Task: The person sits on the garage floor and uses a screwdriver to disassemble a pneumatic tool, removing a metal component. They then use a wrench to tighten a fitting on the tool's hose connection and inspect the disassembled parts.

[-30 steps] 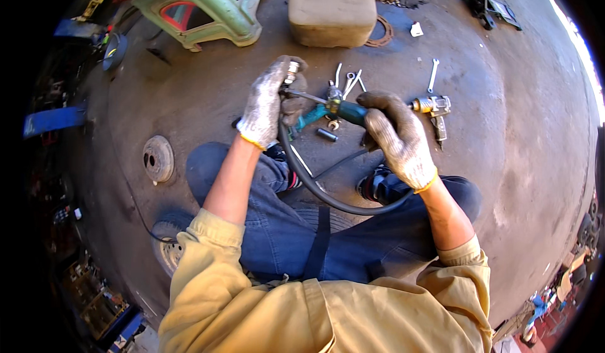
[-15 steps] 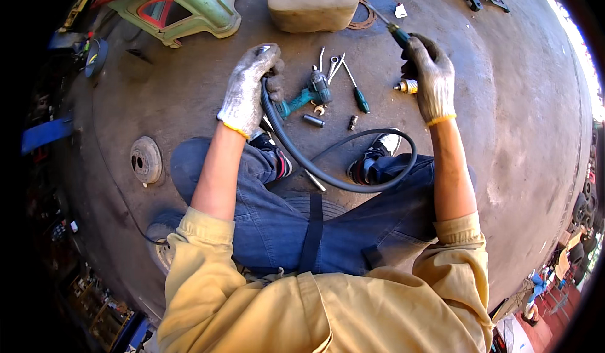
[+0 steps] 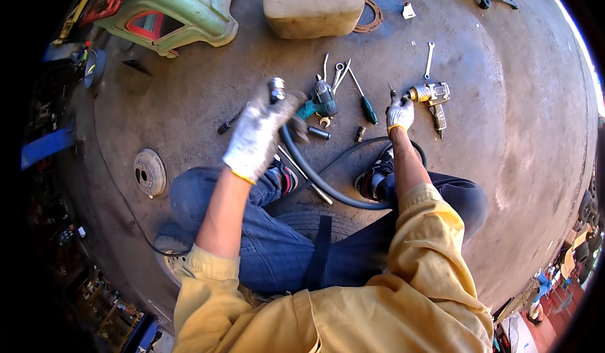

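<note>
My left hand (image 3: 259,126), in a stained white work glove and smeared by motion, is closed round the end of a thick dark rubber hose (image 3: 312,175). A shiny metal fitting (image 3: 276,87) sticks up out of the fist. The hose loops down past my knees and back to the right. My right hand (image 3: 400,113), also gloved, is closed on a screwdriver (image 3: 392,93), of which only a dark part and a thin shaft show. It is low near the floor, beside the nose of an air impact wrench (image 3: 432,93).
A teal power tool (image 3: 322,98), a green-handled screwdriver (image 3: 369,110), sockets (image 3: 319,132) and wrenches (image 3: 430,60) lie on the floor ahead. Beyond are a padded block (image 3: 314,6) and a green stool (image 3: 189,19). A round metal part (image 3: 150,173) lies left; I sit over a tyre (image 3: 309,224).
My right hand has come down and inward with the screwdriver, uncovering the impact wrench and a wrench beyond. My left hand has shifted slightly toward me, and the hose's metal fitting now shows.
</note>
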Demonstrator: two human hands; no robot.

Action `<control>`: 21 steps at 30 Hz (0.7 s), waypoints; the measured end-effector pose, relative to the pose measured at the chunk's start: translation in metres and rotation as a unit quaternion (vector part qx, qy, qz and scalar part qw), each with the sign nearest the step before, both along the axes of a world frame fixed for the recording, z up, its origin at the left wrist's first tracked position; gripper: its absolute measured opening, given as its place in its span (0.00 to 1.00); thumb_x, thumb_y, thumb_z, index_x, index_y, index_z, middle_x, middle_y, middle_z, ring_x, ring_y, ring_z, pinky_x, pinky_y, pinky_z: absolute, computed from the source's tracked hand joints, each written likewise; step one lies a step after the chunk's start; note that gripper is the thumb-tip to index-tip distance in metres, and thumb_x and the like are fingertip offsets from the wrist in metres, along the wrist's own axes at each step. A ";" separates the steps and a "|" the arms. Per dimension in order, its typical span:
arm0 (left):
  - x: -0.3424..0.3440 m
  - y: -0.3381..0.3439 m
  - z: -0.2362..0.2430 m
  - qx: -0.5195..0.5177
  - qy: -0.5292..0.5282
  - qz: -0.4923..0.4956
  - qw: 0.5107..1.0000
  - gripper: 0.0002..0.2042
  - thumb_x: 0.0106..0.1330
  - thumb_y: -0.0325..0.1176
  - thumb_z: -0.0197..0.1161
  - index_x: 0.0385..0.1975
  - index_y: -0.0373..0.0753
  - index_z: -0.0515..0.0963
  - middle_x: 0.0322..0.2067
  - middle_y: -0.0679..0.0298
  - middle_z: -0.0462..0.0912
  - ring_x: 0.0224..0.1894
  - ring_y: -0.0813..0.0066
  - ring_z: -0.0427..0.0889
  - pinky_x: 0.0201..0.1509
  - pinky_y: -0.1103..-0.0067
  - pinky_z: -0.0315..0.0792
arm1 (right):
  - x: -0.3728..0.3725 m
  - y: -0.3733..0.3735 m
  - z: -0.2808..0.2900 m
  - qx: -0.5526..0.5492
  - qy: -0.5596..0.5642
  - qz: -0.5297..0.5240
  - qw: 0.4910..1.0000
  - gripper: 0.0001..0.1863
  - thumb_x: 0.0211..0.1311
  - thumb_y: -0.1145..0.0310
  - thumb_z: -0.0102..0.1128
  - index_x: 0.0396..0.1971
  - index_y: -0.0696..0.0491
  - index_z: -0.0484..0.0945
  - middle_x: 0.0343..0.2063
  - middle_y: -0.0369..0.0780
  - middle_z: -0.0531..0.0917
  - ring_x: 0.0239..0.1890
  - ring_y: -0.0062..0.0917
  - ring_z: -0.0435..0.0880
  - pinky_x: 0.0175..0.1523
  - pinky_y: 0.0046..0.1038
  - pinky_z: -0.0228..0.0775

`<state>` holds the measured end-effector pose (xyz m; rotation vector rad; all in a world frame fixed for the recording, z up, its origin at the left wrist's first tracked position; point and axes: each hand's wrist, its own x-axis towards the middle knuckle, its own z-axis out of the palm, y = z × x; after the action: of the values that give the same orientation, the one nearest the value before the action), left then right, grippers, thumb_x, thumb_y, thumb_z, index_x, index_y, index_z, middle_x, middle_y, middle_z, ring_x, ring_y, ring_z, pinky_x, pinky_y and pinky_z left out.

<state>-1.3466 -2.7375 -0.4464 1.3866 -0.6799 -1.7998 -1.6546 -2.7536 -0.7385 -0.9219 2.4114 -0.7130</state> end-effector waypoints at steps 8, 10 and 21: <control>-0.028 0.009 0.004 0.056 -0.036 -0.019 0.998 0.16 0.71 0.49 0.53 0.40 0.40 0.68 0.17 0.68 0.69 0.11 0.83 0.63 0.15 0.82 0.61 | 0.080 0.016 0.017 0.239 0.257 0.303 0.886 0.11 0.67 0.66 0.44 0.44 0.49 0.75 0.38 0.44 0.80 0.40 0.38 0.82 0.42 0.39 0.75; -0.025 0.005 0.006 0.077 -0.008 -0.001 0.997 0.19 0.70 0.53 0.50 0.32 0.41 0.70 0.12 0.71 0.64 0.10 0.84 0.59 0.14 0.84 0.55 | 0.077 0.017 0.005 0.227 0.291 0.290 0.883 0.10 0.66 0.66 0.45 0.41 0.49 0.75 0.35 0.42 0.81 0.39 0.36 0.83 0.42 0.39 0.75; -0.010 -0.005 0.007 0.044 0.135 0.018 0.990 0.16 0.71 0.47 0.51 0.48 0.44 0.71 0.27 0.70 0.73 0.17 0.85 0.65 0.16 0.85 0.61 | 0.067 0.000 0.089 0.257 0.002 0.216 0.942 0.27 0.48 0.49 0.58 0.38 0.58 0.83 0.39 0.56 0.82 0.46 0.45 0.82 0.51 0.39 0.74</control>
<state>-1.3561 -2.7430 -0.4395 1.1709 -0.4351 -1.9619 -1.5880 -2.7535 -0.6491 -1.1515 2.1175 0.0817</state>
